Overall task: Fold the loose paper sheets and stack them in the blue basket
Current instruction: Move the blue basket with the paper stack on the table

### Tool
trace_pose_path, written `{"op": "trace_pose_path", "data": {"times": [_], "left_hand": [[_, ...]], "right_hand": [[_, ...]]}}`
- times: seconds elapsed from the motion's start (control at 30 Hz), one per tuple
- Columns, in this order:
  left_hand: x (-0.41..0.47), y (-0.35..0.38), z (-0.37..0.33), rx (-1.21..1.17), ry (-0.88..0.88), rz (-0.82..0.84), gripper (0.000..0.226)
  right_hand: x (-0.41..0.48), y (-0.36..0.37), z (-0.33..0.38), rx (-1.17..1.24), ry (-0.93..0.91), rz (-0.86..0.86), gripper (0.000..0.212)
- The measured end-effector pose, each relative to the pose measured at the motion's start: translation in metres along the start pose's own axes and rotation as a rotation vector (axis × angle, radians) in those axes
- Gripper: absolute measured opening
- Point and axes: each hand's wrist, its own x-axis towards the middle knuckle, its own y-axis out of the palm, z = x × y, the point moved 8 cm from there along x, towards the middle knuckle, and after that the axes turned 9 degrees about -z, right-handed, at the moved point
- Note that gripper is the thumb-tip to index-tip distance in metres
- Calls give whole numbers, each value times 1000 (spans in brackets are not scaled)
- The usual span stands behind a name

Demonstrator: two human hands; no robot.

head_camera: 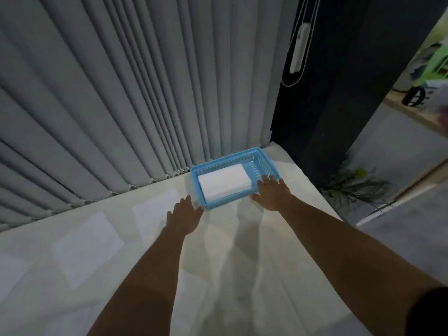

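Note:
The blue basket (264, 158) stands at the far right corner of the white table, against the blinds. A stack of folded white paper (224, 181) lies inside it, filling its left part. My left hand (185, 214) reaches toward the basket's near left corner, fingers straight, thumb next to the rim. My right hand (272, 191) lies at the basket's near right side, fingers straight and touching the rim. Several loose white sheets (92, 241) lie flat on the table to the left.
Grey vertical blinds (121, 105) hang right behind the table's far edge. A dark wall panel (339, 93) stands to the right of the basket. The table's right edge (315, 183) drops to the floor, where a small plant (356, 183) sits.

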Motion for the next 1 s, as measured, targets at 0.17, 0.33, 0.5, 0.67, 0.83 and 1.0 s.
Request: {"op": "trace_pose_path", "data": {"times": [0.17, 0.33, 0.5, 0.67, 0.83, 1.0], "left_hand": [[17, 13, 0, -173, -73, 15, 71], [20, 25, -5, -234, -103, 37, 66], [20, 28, -17, -549, -159, 28, 46], [10, 32, -10, -775, -271, 84, 51], [-9, 34, 7, -870, -335, 105, 53], [-32, 30, 28, -1044, -389, 195, 51]], "right_hand": [[20, -5, -32, 14, 80, -70, 69], [30, 5, -43, 209, 119, -51, 77], [39, 10, -45, 632, 282, -87, 89], [39, 9, -57, 682, 431, -177, 90], [-4, 6, -55, 712, 542, -173, 68], [-90, 16, -31, 821, 635, -219, 44]]}}
